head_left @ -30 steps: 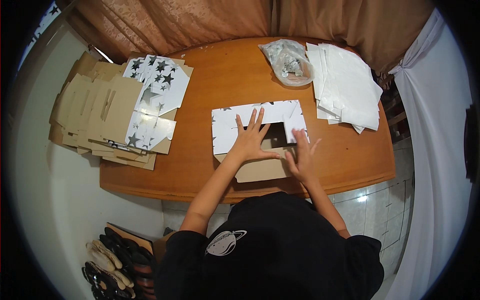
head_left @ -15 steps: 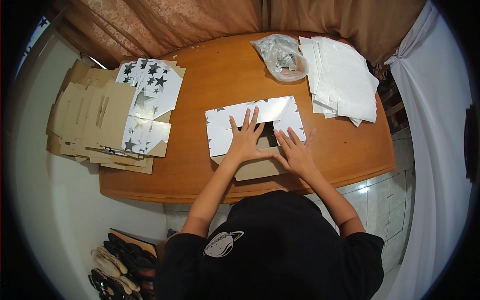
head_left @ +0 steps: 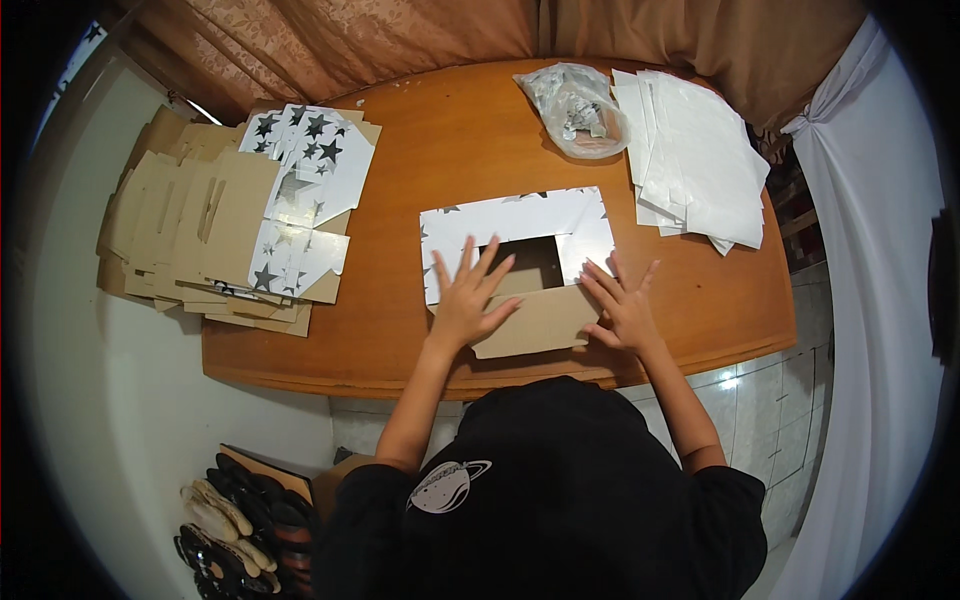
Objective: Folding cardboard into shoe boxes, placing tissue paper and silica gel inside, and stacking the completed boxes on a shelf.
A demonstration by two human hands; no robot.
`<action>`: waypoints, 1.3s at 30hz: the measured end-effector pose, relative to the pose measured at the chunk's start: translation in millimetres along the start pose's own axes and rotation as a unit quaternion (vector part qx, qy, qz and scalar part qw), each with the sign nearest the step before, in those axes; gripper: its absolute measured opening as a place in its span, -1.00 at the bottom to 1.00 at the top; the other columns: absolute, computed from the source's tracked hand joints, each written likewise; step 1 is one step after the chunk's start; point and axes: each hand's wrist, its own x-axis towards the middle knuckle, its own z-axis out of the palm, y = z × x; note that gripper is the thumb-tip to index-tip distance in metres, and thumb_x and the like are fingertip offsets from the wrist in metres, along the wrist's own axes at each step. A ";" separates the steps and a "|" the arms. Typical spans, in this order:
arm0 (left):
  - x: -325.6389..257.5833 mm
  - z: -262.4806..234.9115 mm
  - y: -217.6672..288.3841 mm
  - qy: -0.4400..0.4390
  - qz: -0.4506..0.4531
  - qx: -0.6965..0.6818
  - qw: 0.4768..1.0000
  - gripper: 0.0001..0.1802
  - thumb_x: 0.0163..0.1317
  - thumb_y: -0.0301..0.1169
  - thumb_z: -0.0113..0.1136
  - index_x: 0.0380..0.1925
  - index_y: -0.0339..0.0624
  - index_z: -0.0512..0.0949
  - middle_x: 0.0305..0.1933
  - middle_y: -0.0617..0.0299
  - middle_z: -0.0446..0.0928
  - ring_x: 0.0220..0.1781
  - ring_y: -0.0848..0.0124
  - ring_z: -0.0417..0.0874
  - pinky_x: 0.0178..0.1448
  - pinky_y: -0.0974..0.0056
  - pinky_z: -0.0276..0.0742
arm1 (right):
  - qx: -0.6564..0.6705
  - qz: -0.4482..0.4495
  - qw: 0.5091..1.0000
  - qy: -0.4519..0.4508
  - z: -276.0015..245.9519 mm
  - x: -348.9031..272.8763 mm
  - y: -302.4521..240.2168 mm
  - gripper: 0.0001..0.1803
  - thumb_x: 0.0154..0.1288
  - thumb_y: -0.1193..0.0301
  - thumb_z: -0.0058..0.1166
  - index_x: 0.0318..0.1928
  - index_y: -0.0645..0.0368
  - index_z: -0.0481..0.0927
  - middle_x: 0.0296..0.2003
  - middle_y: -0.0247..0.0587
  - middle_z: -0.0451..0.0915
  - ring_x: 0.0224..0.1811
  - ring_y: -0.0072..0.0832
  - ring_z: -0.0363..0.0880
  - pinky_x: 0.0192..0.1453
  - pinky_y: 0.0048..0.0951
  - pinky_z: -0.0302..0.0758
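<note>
A cardboard box, white with dark stars, stands partly folded near the front of the wooden table. Three of its flaps are folded inward around a dark opening. The plain brown near flap is folded out toward me. My left hand lies with spread fingers over the box's left side, its thumb on the brown flap. My right hand is at the right side, fingers spread, touching the white right flap and the end of the brown one. Neither hand grasps anything.
A stack of flat cardboard box blanks, brown and star-printed, lies on the table's left. At the back right are a clear plastic bag with contents I cannot make out and several white sheets. Shoes are on the floor at lower left.
My hands have moved apart and nearer to me, my left going left and my right going right. More of the box's opening and of the brown flap shows. The view has shifted slightly.
</note>
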 end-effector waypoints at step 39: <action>-37.6 40.5 7.9 0.158 -0.124 0.137 0.970 -0.59 0.01 -0.11 0.20 -0.05 0.39 0.49 -0.01 0.56 0.39 0.13 0.42 0.34 0.22 -0.45 -0.58 | -0.074 0.061 0.988 0.120 42.7 45.1 -40.0 -0.53 0.07 0.11 0.09 0.05 -0.20 0.46 0.06 -0.68 0.42 0.20 -0.47 0.26 0.15 0.50 -0.58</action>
